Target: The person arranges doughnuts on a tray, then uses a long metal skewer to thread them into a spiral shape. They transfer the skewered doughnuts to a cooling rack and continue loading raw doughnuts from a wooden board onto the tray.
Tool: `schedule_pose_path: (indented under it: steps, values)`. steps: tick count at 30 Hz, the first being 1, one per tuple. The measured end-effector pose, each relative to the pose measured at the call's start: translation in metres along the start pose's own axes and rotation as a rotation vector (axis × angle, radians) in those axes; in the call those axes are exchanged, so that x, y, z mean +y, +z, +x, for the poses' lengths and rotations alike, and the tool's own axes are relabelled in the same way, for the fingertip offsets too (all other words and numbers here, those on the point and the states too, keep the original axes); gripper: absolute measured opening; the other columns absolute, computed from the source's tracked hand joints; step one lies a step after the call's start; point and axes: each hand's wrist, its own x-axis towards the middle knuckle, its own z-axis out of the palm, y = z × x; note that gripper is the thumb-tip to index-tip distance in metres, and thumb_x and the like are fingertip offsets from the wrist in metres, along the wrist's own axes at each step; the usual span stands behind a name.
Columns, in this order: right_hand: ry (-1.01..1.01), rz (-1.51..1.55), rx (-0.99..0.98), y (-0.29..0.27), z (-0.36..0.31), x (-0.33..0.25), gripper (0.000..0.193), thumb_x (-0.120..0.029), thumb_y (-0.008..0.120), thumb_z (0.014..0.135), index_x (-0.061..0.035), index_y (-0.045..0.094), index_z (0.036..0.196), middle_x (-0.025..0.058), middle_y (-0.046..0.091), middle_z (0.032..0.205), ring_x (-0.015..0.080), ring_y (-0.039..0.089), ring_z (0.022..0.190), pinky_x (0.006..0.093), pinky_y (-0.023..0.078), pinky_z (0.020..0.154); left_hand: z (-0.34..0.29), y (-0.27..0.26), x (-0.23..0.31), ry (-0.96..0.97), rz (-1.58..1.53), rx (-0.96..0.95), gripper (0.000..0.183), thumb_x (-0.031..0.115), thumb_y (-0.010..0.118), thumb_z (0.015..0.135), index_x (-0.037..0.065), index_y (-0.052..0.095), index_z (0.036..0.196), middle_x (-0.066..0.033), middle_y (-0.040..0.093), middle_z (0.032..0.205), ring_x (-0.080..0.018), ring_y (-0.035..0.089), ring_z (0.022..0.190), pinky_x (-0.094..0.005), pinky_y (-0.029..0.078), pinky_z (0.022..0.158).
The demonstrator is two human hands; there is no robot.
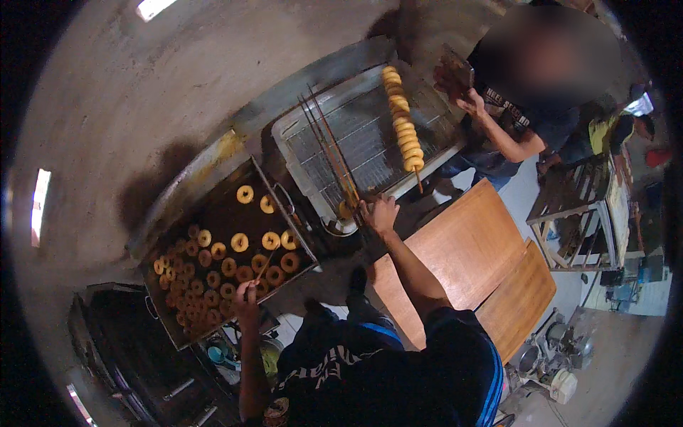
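Note:
My left hand (pixel 247 293) is closed round a thin stick (pixel 267 263) whose tip is down among the doughnuts. Many ring doughnuts (pixel 240 242), some pale yellow and some browner, float in the dark oil of a wide rectangular frying pan (pixel 304 269). At the near edge of the wire-racked tray, my right hand (pixel 382 215) has its fingers closed at the lower ends of several long thin sticks (pixel 329 135). These lie slanted across the tray (pixel 288 132). On its right side, a row of doughnuts (pixel 404 128) is threaded on another stick.
A wooden board or tabletop (pixel 455 249) lies to my right. Beyond the tray stands another person (pixel 519 128) with a dark flat object in hand. Farther right are a wooden rack (pixel 580 213) and metal pots (pixel 526 356). A rough wall (pixel 142 92) runs behind the pan.

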Motion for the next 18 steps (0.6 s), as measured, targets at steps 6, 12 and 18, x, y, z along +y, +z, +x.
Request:
schedule_pose_path:
  steps: [6, 12, 18]
  values:
    - [0.194, 0.039, 0.030, 0.020, 0.014, 0.013, 0.042, -0.030, 0.067, 0.093, -0.0111, 0.060, 0.130, 0.0148, 0.071, 0.110, 0.0386, 0.066, 0.103, 0.0540, 0.049, 0.086, 0.019, 0.012, -0.008, 0.020, 0.027, -0.100, 0.025, 0.021, 0.061, 0.103, -0.001, 0.070, 0.108, -0.0143, 0.074, 0.097, -0.0265, 0.070, 0.088, -0.0373, 0.054, 0.083]
    - [-0.086, 0.469, -0.122, -0.108, -0.109, -0.059, 0.046, 0.001, 0.056, 0.094, -0.0096, 0.059, 0.138, 0.0201, 0.072, 0.110, 0.0421, 0.070, 0.097, 0.0476, 0.055, 0.077, 0.048, 0.054, -0.051, 0.150, 0.442, -0.384, 0.026, 0.023, 0.053, 0.102, 0.001, 0.066, 0.096, -0.0226, 0.072, 0.095, -0.0413, 0.071, 0.091, -0.0508, 0.055, 0.080]
    - [0.010, 0.006, -0.493, -0.246, -0.245, -0.121, 0.052, -0.002, 0.059, 0.092, -0.0241, 0.068, 0.138, 0.0146, 0.066, 0.083, 0.0325, 0.068, 0.073, 0.0418, 0.055, 0.068, 0.082, 0.084, -0.090, 0.270, 0.643, -0.596, 0.017, 0.013, 0.062, 0.089, -0.001, 0.072, 0.088, -0.0239, 0.074, 0.088, -0.0403, 0.073, 0.084, -0.0526, 0.057, 0.079]
